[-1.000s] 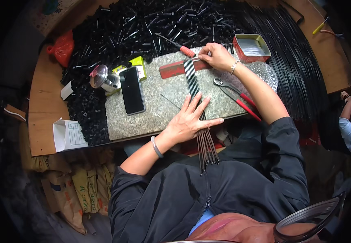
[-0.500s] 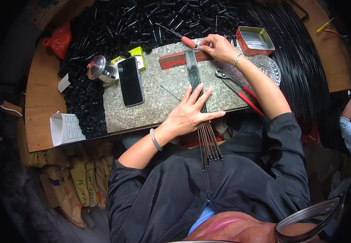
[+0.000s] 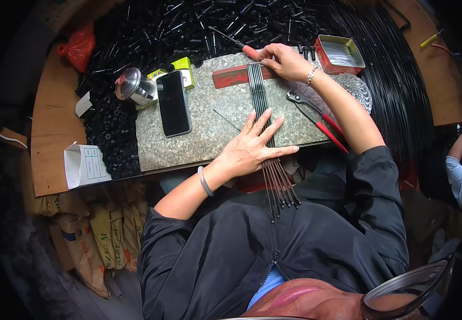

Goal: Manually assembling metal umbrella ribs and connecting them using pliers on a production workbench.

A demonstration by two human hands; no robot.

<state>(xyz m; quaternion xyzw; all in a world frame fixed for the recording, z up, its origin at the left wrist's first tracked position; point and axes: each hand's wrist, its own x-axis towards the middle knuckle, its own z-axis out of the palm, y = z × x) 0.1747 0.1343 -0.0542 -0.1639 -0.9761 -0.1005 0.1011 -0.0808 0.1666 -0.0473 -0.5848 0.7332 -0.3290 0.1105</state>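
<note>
A row of thin black rods [image 3: 258, 88] lies side by side across the stone slab [image 3: 188, 152], their lower ends fanned out past its front edge over my lap. My left hand [image 3: 252, 143] rests flat on them with its fingers spread. At the far end the rods cross a worn red bar [image 3: 230, 76]. My right hand [image 3: 287, 61] is there, thumb and fingertips pinched together by the rod tips; what they hold is too small to make out. Just beyond it lies a thin-shafted tool [image 3: 250, 52] with a red grip. Red-handled pliers [image 3: 321, 120] lie near my right forearm.
A black phone [image 3: 173, 104], a lidded jar [image 3: 129, 85] and a yellow-green box [image 3: 183, 66] stand on the left. At right are a tin of pins [image 3: 343, 56], a clear glass dish [image 3: 355, 89] and long black rods [image 3: 391, 90]. Black parts [image 3: 188, 24] heap behind. Another person's arm [image 3: 457, 165] shows far right.
The whole view has shifted slightly. Both hands keep about the same places, and the rods' lower ends have swung a little to the right.
</note>
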